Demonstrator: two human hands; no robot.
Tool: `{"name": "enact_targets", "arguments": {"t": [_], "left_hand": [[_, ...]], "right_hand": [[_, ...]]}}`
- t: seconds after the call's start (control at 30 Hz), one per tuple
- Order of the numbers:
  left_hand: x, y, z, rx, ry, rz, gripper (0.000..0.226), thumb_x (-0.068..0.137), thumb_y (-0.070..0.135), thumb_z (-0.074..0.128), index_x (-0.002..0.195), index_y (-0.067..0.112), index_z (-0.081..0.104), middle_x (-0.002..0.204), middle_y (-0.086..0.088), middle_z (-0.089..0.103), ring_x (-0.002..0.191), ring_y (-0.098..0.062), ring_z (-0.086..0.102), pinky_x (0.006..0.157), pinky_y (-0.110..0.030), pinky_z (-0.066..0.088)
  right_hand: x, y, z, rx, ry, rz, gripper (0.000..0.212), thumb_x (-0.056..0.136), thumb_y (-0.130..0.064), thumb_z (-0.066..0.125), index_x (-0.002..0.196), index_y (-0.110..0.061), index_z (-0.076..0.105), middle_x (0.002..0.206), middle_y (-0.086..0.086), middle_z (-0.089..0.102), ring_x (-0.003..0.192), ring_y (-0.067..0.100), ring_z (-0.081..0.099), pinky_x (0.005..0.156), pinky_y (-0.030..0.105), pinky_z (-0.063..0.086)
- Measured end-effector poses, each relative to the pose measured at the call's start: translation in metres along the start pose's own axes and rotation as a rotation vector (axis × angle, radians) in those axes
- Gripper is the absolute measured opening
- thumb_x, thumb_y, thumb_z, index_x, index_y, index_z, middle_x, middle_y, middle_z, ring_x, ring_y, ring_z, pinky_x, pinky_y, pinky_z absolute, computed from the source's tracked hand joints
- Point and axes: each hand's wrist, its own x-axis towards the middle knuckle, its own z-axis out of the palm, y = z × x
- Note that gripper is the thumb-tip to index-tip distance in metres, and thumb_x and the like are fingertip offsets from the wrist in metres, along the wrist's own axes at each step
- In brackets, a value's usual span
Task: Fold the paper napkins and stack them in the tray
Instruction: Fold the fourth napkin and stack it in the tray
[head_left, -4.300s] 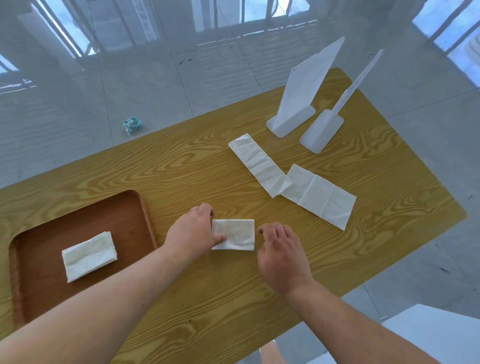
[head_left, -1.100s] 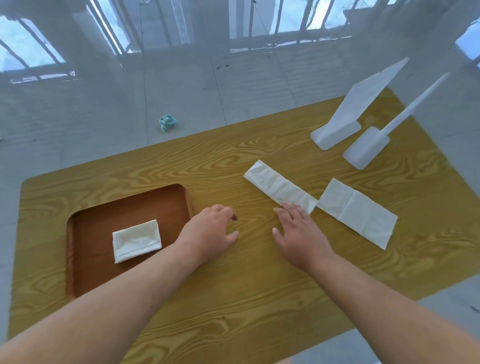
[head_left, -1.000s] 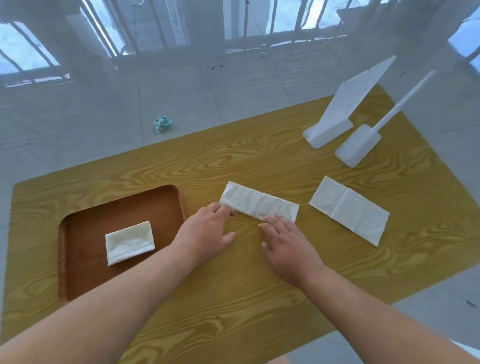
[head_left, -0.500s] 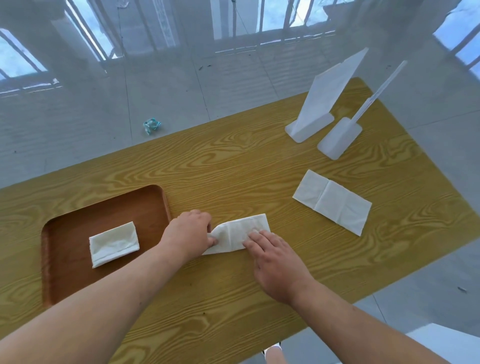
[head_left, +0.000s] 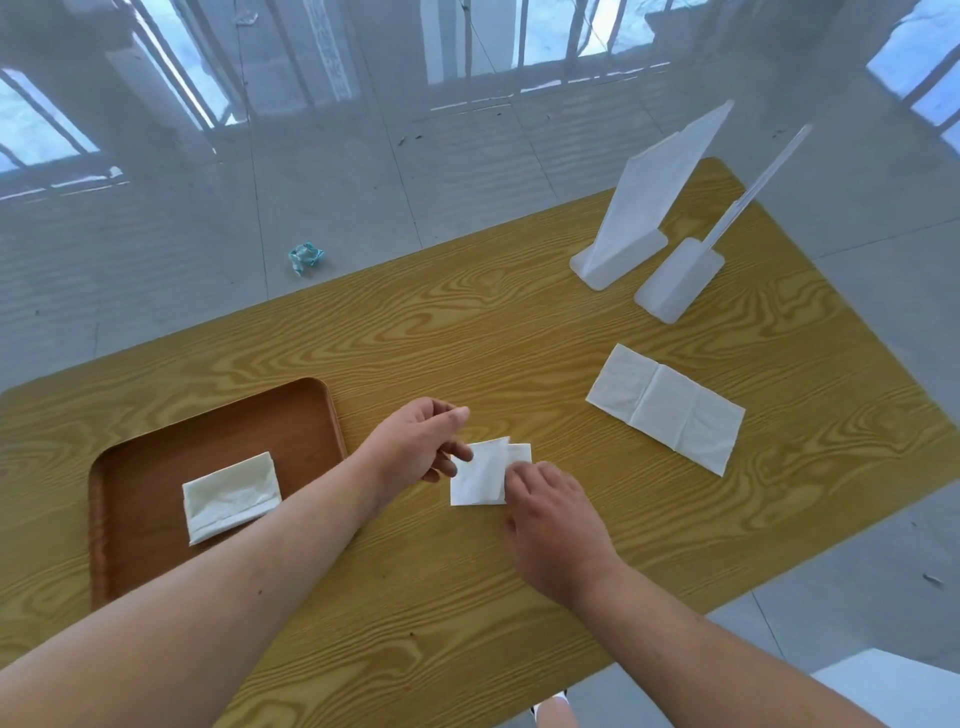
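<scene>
A white napkin (head_left: 480, 475) lies half folded on the wooden table (head_left: 519, 338) in front of me. My left hand (head_left: 418, 441) pinches its left end, lifted and turned over to the right. My right hand (head_left: 550, 514) presses flat on the napkin's right part with spread fingers. A folded napkin (head_left: 231, 496) rests in the brown tray (head_left: 145, 457) at the left. Another napkin (head_left: 667, 408), a flat strip with creases, lies on the table to the right.
Two white plastic stands (head_left: 631, 249) (head_left: 680, 278) rise at the table's far right. A crumpled teal wrapper (head_left: 305, 255) lies on the tiled floor beyond the far edge. The table's near edge runs just below my forearms.
Over the last second I dragged the long napkin strip toward me with both hands. My left hand has since lifted its left end and swung it over to the right.
</scene>
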Motion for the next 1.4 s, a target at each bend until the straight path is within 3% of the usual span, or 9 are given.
{"name": "enact_targets", "arguments": {"t": [0.17, 0.27, 0.4, 0.6, 0.7, 0.8, 0.93, 1.1, 1.4], "left_hand": [[0.002, -0.022, 0.008, 0.720, 0.188, -0.026, 0.036, 0.090, 0.061, 0.068, 0.109, 0.033, 0.059, 0.093, 0.011, 0.068, 0.078, -0.008, 0.065, 0.059, -0.031, 0.048], [0.002, -0.027, 0.015, 0.867, 0.181, -0.008, 0.055, 0.082, 0.071, 0.073, 0.118, 0.033, 0.055, 0.101, 0.014, 0.061, 0.085, -0.007, 0.061, 0.063, -0.029, 0.044], [0.009, -0.029, 0.024, 0.963, 0.234, 0.093, 0.044, 0.083, 0.058, 0.079, 0.109, 0.028, 0.060, 0.109, 0.009, 0.059, 0.094, -0.015, 0.060, 0.076, -0.032, 0.050], [0.017, -0.025, 0.027, 0.688, 0.131, 0.095, 0.017, 0.081, 0.025, 0.076, 0.083, 0.031, 0.060, 0.085, 0.011, 0.067, 0.074, -0.009, 0.060, 0.061, -0.028, 0.046], [0.015, -0.022, 0.028, 0.397, 0.110, 0.102, 0.026, 0.081, 0.013, 0.077, 0.094, 0.029, 0.061, 0.082, 0.008, 0.068, 0.069, -0.011, 0.061, 0.062, -0.029, 0.052], [0.008, -0.013, 0.025, 0.131, 0.047, 0.098, 0.040, 0.084, 0.002, 0.079, 0.110, 0.028, 0.063, 0.081, 0.006, 0.071, 0.072, -0.010, 0.066, 0.063, -0.023, 0.054], [-0.004, -0.005, 0.007, -0.135, -0.055, 0.068, 0.040, 0.088, -0.012, 0.073, 0.119, 0.012, 0.069, 0.090, -0.003, 0.073, 0.081, -0.014, 0.070, 0.071, -0.028, 0.056], [-0.020, -0.014, -0.036, -0.319, -0.008, 0.037, 0.028, 0.090, -0.012, 0.072, 0.113, 0.005, 0.073, 0.098, -0.007, 0.080, 0.087, -0.020, 0.077, 0.072, -0.030, 0.061], [-0.059, -0.070, -0.122, -0.431, 0.190, -0.026, 0.011, 0.095, 0.008, 0.076, 0.105, 0.012, 0.075, 0.091, -0.004, 0.081, 0.079, -0.015, 0.075, 0.067, -0.028, 0.062]], "right_hand": [[0.000, 0.013, -0.004, 0.079, 0.198, 0.210, 0.037, 0.079, -0.006, 0.065, 0.114, -0.012, 0.058, 0.101, 0.003, 0.061, 0.090, 0.024, 0.055, 0.082, 0.039, 0.050], [0.000, 0.018, -0.003, 0.034, 0.081, 0.129, 0.040, 0.082, -0.011, 0.058, 0.121, -0.018, 0.061, 0.103, 0.000, 0.058, 0.093, 0.023, 0.053, 0.085, 0.036, 0.049], [0.000, 0.020, 0.000, -0.021, -0.115, 0.073, 0.042, 0.087, -0.021, 0.045, 0.126, -0.024, 0.061, 0.101, -0.004, 0.055, 0.090, 0.019, 0.046, 0.086, 0.038, 0.047], [0.008, 0.021, -0.001, 0.044, -0.177, 0.123, 0.042, 0.091, -0.022, 0.045, 0.130, -0.026, 0.059, 0.110, -0.004, 0.057, 0.100, 0.020, 0.048, 0.094, 0.037, 0.044], [0.014, 0.019, -0.005, 0.196, -0.086, 0.241, 0.036, 0.094, -0.026, 0.052, 0.130, -0.022, 0.055, 0.115, -0.004, 0.058, 0.107, 0.018, 0.051, 0.096, 0.035, 0.046], [0.024, 0.016, -0.009, 0.442, 0.094, 0.480, 0.064, 0.086, -0.034, 0.066, 0.142, -0.018, 0.042, 0.120, -0.003, 0.052, 0.110, 0.016, 0.052, 0.093, 0.033, 0.048], [0.049, 0.007, -0.018, 1.002, 0.022, 0.705, 0.089, 0.078, -0.037, 0.073, 0.154, -0.022, 0.031, 0.123, -0.003, 0.059, 0.103, 0.015, 0.065, 0.080, 0.031, 0.055], [0.075, -0.023, -0.017, 1.381, -0.210, 0.790, 0.033, 0.091, -0.023, 0.073, 0.119, -0.008, 0.067, 0.095, 0.004, 0.075, 0.074, 0.015, 0.065, 0.063, 0.031, 0.045], [0.116, -0.113, 0.003, 1.479, -0.393, 0.666, 0.017, 0.095, -0.010, 0.067, 0.112, -0.011, 0.066, 0.093, 0.009, 0.074, 0.073, 0.020, 0.068, 0.066, 0.034, 0.050]]}}
